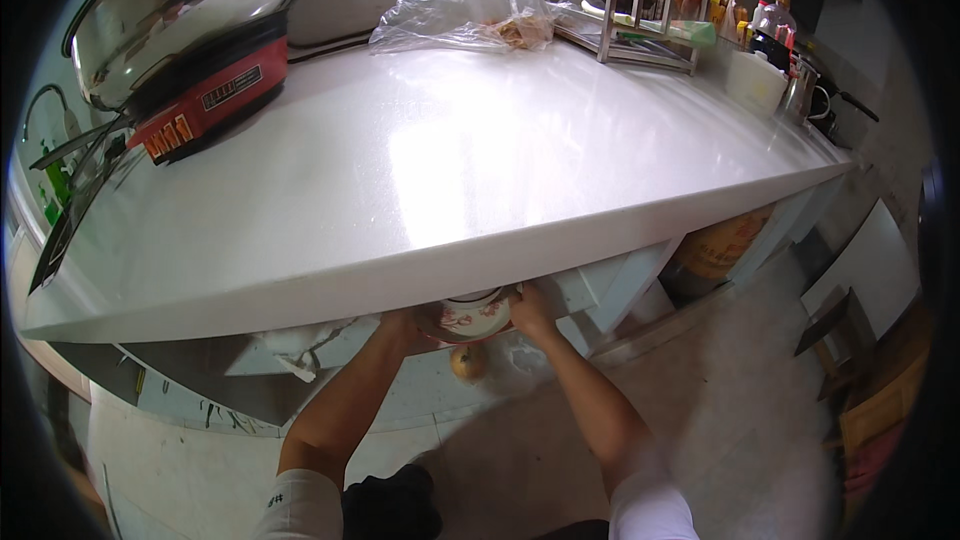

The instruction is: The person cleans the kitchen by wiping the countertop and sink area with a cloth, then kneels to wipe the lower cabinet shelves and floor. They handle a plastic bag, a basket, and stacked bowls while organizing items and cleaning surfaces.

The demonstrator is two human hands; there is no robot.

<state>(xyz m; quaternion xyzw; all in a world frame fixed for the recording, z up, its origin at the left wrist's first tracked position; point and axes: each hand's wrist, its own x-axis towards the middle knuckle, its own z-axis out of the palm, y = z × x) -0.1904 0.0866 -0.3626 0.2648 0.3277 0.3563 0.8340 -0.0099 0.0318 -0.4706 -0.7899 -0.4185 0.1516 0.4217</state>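
Under the front edge of the white countertop (480, 247), both my hands grip a patterned enamel-like basin (472, 319) with reddish flowers. My left hand (403, 321) is at its left rim, with the fingertips partly hidden below the counter. On the right rim, my right hand (531, 309) holds on with bent fingers. Another pale, dark-rimmed dish (474, 298) shows inside or behind the basin, mostly covered by the counter edge. An onion (469, 363) lies on a lower surface just below the basin, beside clear plastic (521, 354).
A red electric appliance (225, 94) bearing a large steel bowl (187, 22) stands at the left. At the back are a plastic bag (480, 0) and a metal rack (611, 37). Bottles and a white container (756, 81) stand right. White crumpled cloth or plastic (300, 349) lies on the shelf below.
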